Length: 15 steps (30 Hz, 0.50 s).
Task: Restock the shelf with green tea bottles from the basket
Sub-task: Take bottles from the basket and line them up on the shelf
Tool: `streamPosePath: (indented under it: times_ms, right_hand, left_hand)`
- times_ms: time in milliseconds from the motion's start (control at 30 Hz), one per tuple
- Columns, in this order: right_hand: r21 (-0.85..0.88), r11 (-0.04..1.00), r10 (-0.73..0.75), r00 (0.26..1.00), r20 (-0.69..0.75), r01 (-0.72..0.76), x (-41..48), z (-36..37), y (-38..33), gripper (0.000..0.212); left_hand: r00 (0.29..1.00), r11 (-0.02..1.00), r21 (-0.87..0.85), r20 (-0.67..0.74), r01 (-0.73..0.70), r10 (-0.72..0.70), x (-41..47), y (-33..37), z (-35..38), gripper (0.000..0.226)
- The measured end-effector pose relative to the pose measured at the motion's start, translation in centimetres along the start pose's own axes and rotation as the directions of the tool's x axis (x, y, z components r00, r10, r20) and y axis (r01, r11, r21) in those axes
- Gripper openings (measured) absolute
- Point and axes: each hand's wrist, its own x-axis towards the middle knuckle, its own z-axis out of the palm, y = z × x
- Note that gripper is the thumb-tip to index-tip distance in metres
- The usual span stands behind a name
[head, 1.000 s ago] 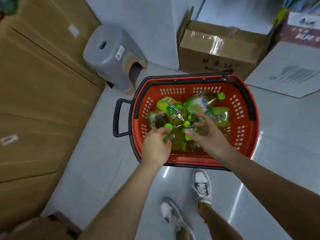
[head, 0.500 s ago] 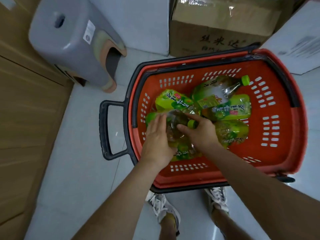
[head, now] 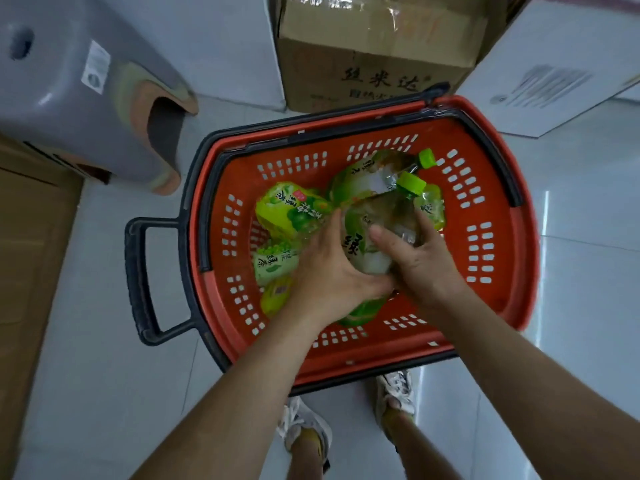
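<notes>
Both hands are down in the red basket (head: 502, 271). The left hand (head: 332, 268) and right hand (head: 426, 268) curl round one green tea bottle (head: 381, 223), cap pointing away, held over the others. More bottles (head: 291, 209) lie loose beneath and to the left. A grey stool (head: 86, 81) stands far left, a cardboard box (head: 374, 57) sits just beyond the far rim, and a white box (head: 561, 64) is to its right.
</notes>
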Motion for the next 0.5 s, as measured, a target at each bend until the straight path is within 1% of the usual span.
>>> streamPosePath:
  times_ms: [33, 67, 100, 133, 167, 200, 233, 267, 300, 333, 400, 433, 467, 500]
  right_hand:
    - [0.017, 1.0, -0.003, 0.999, -0.043, 0.004, 0.2, -0.6, 0.0, 0.089]
    - [0.022, 1.0, -0.003, 0.998, -0.064, 0.005, 0.2, -1.4, -0.2, 0.094]
    - [0.03, 1.0, 0.002, 0.997, -0.08, 0.0, 0.2, -2.4, -0.5, 0.094]
    - [0.034, 0.999, 0.006, 0.996, -0.09, -0.003, 0.3, -3.5, -0.7, 0.091]
    - [0.022, 1.0, -0.001, 0.995, -0.099, 0.003, 0.3, -4.5, -0.9, 0.087]
    - [-0.019, 1.0, -0.019, 0.994, -0.107, 0.017, 0.4, -5.4, -1.1, 0.085]
    - [-0.076, 0.997, -0.04, 0.993, -0.111, 0.031, 0.5, -6.0, -1.5, 0.085]
    - [-0.134, 0.99, -0.062, 0.992, -0.11, 0.047, 0.6, -6.5, -1.7, 0.087]
    - [-0.189, 0.98, -0.08, 0.991, -0.108, 0.058, 0.7, -6.9, -2.0, 0.089]
    - [-0.24, 0.969, -0.092, 0.99, -0.107, 0.064, 0.8, -7.2, -2.2, 0.092]
    - [-0.297, 0.952, -0.104, 0.989, -0.101, 0.07, 0.8, -7.6, -2.3, 0.089]
    - [-0.305, 0.949, -0.116, 0.988, -0.097, 0.082, 0.6, -7.6, -2.3, 0.083]
    - [-0.308, 0.946, -0.133, 0.987, -0.089, 0.1, 0.5, -7.5, -2.3, 0.078]
    - [-0.316, 0.942, -0.15, 0.985, -0.084, 0.117, 0.4, -7.5, -2.4, 0.076]
  left_hand:
    - [0.995, 0.99, -0.132, 0.087, 0.053, -0.042, -0.1, 0.1, 0.1, 0.098]
    - [0.982, 0.968, -0.217, 0.166, 0.127, -0.092, -0.2, -0.4, 0.2, 0.092]
    - [0.966, 0.951, -0.243, 0.22, 0.189, -0.136, -0.4, -1.1, 0.3, 0.087]
    - [0.954, 0.953, -0.192, 0.238, 0.232, -0.185, -0.4, -2.0, 0.6, 0.084]
    - [0.948, 0.967, -0.067, 0.223, 0.245, -0.225, -0.2, -2.9, 1.0, 0.084]
    - [0.949, 0.968, 0.112, 0.197, 0.226, -0.245, 0.1, -3.8, 1.5, 0.085]
    - [0.949, 0.935, 0.301, 0.19, 0.188, -0.252, 0.6, -4.3, 2.1, 0.085]
    - [0.944, 0.871, 0.471, 0.203, 0.139, -0.261, 1.1, -4.7, 2.7, 0.084]
    - [0.935, 0.795, 0.6, 0.225, 0.088, -0.273, 1.7, -4.8, 3.3, 0.084]
    - [0.928, 0.728, 0.685, 0.246, 0.038, -0.28, 2.2, -5.0, 4.0, 0.083]
    - [0.935, 0.624, 0.78, 0.25, -0.039, -0.253, 2.9, -5.0, 5.0, 0.076]
    - [0.942, 0.598, 0.8, 0.241, -0.058, -0.232, 3.0, -5.0, 5.4, 0.068]
    - [0.949, 0.604, 0.795, 0.228, -0.054, -0.216, 3.0, -5.3, 5.6, 0.06]
    - [0.957, 0.65, 0.759, 0.21, -0.029, -0.202, 2.8, -5.6, 5.5, 0.054]
